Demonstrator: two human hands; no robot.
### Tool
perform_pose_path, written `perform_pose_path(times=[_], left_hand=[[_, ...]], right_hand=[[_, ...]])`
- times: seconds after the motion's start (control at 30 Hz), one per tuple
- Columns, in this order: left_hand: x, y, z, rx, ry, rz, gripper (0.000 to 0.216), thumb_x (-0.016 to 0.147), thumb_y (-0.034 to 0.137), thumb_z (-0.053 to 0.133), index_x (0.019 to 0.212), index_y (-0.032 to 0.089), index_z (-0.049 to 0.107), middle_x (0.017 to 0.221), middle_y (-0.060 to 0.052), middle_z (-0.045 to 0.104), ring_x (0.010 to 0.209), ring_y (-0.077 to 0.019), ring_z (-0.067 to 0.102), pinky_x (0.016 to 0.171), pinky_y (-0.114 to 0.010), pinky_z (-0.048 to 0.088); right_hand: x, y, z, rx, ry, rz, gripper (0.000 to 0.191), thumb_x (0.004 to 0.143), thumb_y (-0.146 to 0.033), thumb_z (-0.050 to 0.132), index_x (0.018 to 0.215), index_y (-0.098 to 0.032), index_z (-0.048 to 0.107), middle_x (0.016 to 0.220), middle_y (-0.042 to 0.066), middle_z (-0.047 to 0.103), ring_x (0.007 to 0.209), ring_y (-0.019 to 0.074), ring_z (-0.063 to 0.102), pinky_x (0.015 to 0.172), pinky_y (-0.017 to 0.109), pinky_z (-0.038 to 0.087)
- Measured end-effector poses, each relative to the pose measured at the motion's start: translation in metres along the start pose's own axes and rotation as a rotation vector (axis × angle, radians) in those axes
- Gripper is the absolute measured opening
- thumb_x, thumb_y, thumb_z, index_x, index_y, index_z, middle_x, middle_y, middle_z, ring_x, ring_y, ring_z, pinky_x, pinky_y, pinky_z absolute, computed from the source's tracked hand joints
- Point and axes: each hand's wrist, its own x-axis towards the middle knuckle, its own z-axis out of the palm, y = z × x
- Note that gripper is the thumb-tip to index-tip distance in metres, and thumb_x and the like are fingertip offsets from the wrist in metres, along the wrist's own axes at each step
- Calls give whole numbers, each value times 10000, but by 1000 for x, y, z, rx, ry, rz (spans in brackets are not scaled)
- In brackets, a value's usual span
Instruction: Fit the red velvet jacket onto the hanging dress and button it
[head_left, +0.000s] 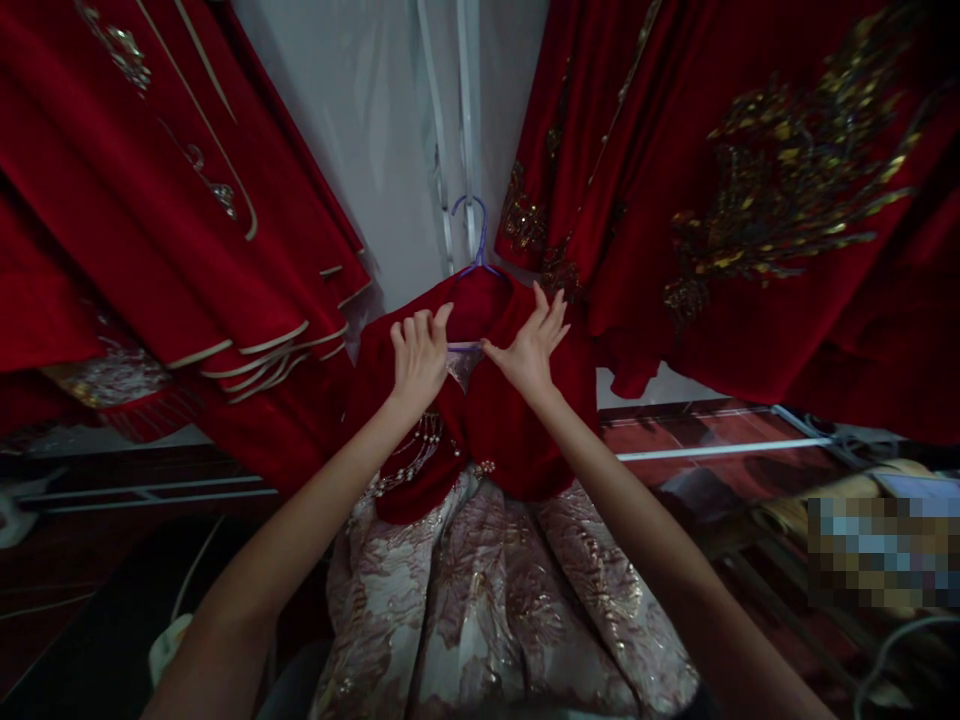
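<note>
A short red jacket (517, 430) hangs on a purple hanger (481, 240) in front of me, with beaded strands on its left front. Under it hangs a pale, shiny brocade dress (472, 600). My left hand (421, 355) is at the left side of the jacket's neck opening, its fingers curled against the cloth and the thumb side raised. On the other side of the opening, my right hand (531, 350) lies with fingers spread, its thumb tip at the jacket's inner edge. The hanger's bar shows between both hands.
Red garments with pale trim (247, 340) hang at left. At right hangs a red garment with gold sequin embroidery (795, 170). Pale rails (720, 450) run low over a reddish floor. A white plug or power strip (169, 645) with a cable is at lower left.
</note>
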Motion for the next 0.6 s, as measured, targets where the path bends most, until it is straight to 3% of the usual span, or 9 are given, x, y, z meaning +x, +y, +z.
perform_pose_path(times=[0.07, 0.17, 0.23, 0.33, 0.47, 0.6], left_hand=[[0, -17, -4, 42, 29, -98, 645, 784, 193, 549, 1380, 105, 317, 1377, -267, 352, 1234, -434, 369, 999, -609, 246], [5, -53, -12, 41, -1, -274, 833, 682, 259, 673, 1401, 123, 276, 1374, -269, 322, 1235, -458, 354, 942, -597, 347], [10, -75, -18, 25, -61, -345, 740, 697, 300, 660, 1358, 162, 357, 1331, -245, 374, 1214, -439, 396, 908, -574, 398], [16, -96, -28, 57, -131, -310, 515, 765, 282, 564, 1260, 171, 474, 1229, -201, 495, 1145, -371, 497, 915, -518, 431], [25, -109, -35, 133, -276, -340, 490, 767, 288, 536, 1245, 181, 509, 1063, -147, 630, 988, -320, 610, 871, -444, 473], [38, -125, -35, 17, -199, -427, 373, 740, 267, 537, 1099, 201, 611, 958, -92, 685, 898, -268, 641, 803, -356, 492]], right_hand=[[0, 13, 5, -84, -31, 7, 849, 739, -297, 588, 1436, -151, 127, 1517, 224, 48, 1399, 424, 42, 1029, 696, 159], [7, 42, -4, -154, -38, 3, 761, 735, -150, 505, 1429, -120, 195, 1489, 223, 190, 1383, 375, 171, 1058, 632, 212], [18, 60, -16, -183, -76, -14, 677, 741, -112, 479, 1395, -111, 302, 1433, 212, 323, 1328, 344, 302, 1045, 561, 303], [40, 80, -31, -255, -215, 4, 481, 780, -123, 469, 1260, -129, 491, 1273, 190, 513, 1167, 323, 484, 945, 479, 427], [69, 91, -41, -360, -323, 81, 338, 816, -160, 449, 1129, -135, 573, 1064, 185, 629, 995, 323, 590, 831, 436, 473], [89, 95, -43, -336, -345, 99, 350, 814, -156, 450, 1141, -138, 576, 1068, 182, 652, 994, 318, 610, 843, 399, 463]])
